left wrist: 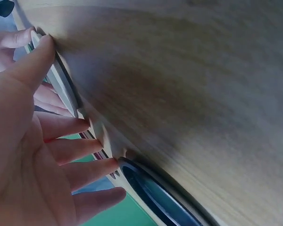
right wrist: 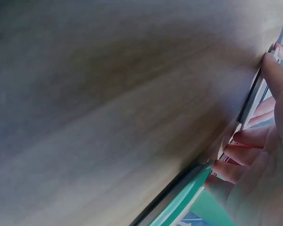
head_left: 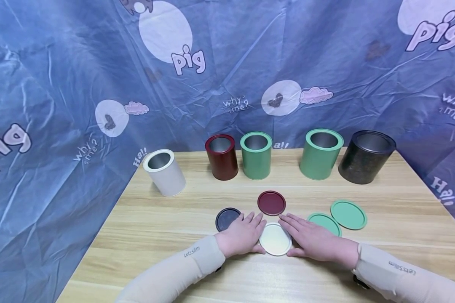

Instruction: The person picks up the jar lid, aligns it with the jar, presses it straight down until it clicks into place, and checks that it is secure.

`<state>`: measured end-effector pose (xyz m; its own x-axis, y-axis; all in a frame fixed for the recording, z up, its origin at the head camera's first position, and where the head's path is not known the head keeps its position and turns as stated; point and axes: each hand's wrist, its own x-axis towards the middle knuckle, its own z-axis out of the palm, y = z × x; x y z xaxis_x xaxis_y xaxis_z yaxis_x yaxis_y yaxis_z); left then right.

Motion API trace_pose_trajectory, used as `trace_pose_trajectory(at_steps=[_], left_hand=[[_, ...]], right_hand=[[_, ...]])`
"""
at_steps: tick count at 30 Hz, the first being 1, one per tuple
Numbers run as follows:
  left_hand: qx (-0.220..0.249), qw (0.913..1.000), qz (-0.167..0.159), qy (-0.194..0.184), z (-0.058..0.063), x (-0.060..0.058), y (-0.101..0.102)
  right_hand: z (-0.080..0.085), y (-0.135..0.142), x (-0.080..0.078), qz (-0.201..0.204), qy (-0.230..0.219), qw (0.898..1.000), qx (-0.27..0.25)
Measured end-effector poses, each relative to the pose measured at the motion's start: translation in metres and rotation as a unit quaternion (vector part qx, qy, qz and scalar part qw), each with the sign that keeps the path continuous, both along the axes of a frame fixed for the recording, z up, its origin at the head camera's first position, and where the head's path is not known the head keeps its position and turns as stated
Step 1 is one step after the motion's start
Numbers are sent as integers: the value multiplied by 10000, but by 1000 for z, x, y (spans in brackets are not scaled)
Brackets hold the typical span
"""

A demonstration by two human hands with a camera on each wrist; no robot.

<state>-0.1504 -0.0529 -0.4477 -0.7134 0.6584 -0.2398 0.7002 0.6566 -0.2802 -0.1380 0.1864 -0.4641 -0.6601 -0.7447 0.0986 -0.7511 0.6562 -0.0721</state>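
On the table, a round white lid (head_left: 275, 239) lies flat between my two hands. My left hand (head_left: 244, 233) touches its left rim with the thumb and index finger, the fingers fairly straight and spread. Across from it, my right hand (head_left: 311, 237) rests along the right rim in a mirrored pose. A black lid (head_left: 227, 219) lies beside the left fingers, partly hidden by that hand. Just beyond the fingertips is a dark red lid (head_left: 271, 203). Two green lids, one nearer (head_left: 326, 224) and one farther (head_left: 349, 214), lie right of the right hand.
Open cans stand along the back: a white can (head_left: 168, 179) at left, a dark red can (head_left: 224, 164), a green can (head_left: 256, 163), another green can (head_left: 319, 163) and a black can (head_left: 364, 164) at right. A blue printed cloth (head_left: 212, 105) hangs behind the wooden table (head_left: 144, 244).
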Motion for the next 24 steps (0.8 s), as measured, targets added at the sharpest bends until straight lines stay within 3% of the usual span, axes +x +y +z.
trace_pose_trajectory(at_steps=[13,18,24], left_hand=[[176,9997,35,-175,2,-1,1],[218,9997,-42,-81,5,-2,1],[306,9994,-105,-82,-1,-6,0]], right_hand=[[-2,0,-2,27,-16,10000,-68],[-4,-1,-5,23,-24,10000,-68],[-7,-1,-6,15,-9,10000,-67]])
